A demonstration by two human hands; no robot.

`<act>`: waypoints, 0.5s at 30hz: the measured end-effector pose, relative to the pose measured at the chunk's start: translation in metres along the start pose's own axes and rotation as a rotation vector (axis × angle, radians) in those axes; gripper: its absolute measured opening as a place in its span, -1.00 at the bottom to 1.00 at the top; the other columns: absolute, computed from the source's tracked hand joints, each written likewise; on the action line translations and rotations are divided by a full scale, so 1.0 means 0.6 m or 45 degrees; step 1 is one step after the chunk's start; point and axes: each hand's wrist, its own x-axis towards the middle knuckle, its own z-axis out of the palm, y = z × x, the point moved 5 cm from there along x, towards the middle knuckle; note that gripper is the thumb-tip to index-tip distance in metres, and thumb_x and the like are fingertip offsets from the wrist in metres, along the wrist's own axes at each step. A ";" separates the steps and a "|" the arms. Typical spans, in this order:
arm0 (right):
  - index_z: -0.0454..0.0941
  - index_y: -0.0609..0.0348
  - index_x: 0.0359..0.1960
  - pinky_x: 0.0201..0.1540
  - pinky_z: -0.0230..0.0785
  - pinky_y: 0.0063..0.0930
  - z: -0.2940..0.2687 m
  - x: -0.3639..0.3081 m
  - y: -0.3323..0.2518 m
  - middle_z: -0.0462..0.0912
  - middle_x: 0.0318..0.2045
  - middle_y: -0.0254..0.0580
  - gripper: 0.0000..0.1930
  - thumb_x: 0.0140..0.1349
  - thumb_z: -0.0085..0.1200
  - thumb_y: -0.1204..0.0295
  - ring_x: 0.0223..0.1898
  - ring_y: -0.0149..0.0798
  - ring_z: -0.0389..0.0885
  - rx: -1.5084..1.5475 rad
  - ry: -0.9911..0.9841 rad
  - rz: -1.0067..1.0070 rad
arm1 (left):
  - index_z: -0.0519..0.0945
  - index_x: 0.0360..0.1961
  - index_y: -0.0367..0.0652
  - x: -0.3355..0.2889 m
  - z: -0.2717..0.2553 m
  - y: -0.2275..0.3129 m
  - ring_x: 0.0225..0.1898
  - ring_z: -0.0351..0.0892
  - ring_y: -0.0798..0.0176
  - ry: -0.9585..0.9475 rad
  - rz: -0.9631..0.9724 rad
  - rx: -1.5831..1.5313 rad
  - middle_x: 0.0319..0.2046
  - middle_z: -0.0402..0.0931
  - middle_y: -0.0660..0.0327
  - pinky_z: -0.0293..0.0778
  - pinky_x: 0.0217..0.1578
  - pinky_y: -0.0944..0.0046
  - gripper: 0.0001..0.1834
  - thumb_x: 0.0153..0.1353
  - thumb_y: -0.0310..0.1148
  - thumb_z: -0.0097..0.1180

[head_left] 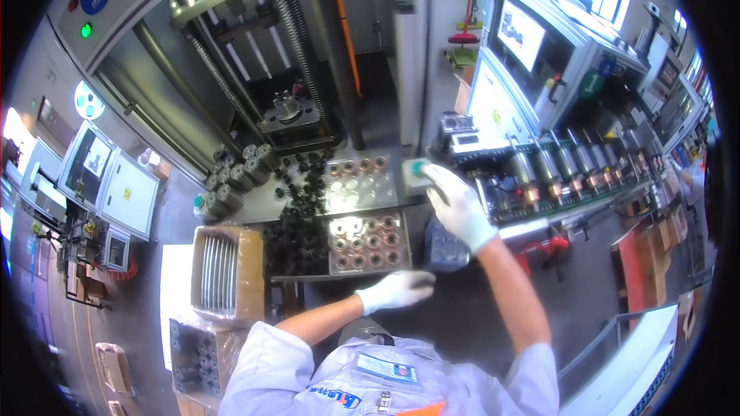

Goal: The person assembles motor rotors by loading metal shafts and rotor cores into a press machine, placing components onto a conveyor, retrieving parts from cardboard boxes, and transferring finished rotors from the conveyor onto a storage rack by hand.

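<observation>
My right hand (464, 214), in a white glove, reaches forward with its fingers stretched out. Its fingertips are at a green button (418, 168) on a pale box and hold nothing. In front of my body hovers my left hand (397, 291), also gloved, with greyish fingertips pointing right; it looks loosely open, and no part shows in it. Nearest to it is a clear tray (368, 243) with rows of copper-and-grey ring parts. A second tray (359, 185) behind it has such rings along its far row and bare pockets in front.
Dark finned parts (297, 243) crowd the bench left of the trays, beside stacked metal cores (239, 173). A press (287, 108) stands behind. At right runs a conveyor (570, 177) carrying shafted rotors. A cardboard box (227, 273) sits at left, a blue bin (445, 246) below my right hand.
</observation>
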 end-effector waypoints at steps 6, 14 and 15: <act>0.67 0.17 -0.05 -0.04 0.56 -0.25 -0.235 -0.384 0.036 0.73 -0.17 0.00 -0.78 0.30 0.12 0.48 -0.13 -0.01 0.72 0.159 0.029 0.531 | 0.59 0.10 -0.20 0.122 0.253 0.131 -0.04 0.67 0.01 -0.288 0.097 -0.012 -0.09 0.67 -0.03 0.53 0.04 0.10 -0.53 0.29 -0.12 0.21; 0.64 0.14 0.07 0.01 0.53 -0.23 -0.444 -0.713 0.215 0.72 -0.06 0.00 -0.66 0.37 0.03 0.28 -0.09 0.01 0.71 0.070 0.158 1.078 | 0.61 -0.18 -0.27 0.380 0.526 0.287 -0.20 0.57 0.42 -0.656 -0.067 -0.196 -0.29 0.63 0.26 0.52 -0.15 0.30 -0.78 0.25 -0.35 0.28; 0.64 0.14 0.06 0.03 0.52 -0.23 -0.476 -0.753 0.246 0.71 -0.05 0.00 -0.66 0.36 0.03 0.28 -0.07 0.02 0.70 0.046 0.158 1.158 | 0.62 -0.14 -0.27 0.423 0.567 0.314 -0.18 0.56 0.43 -0.745 -0.048 -0.207 -0.27 0.63 0.27 0.52 -0.13 0.31 -0.78 0.26 -0.37 0.27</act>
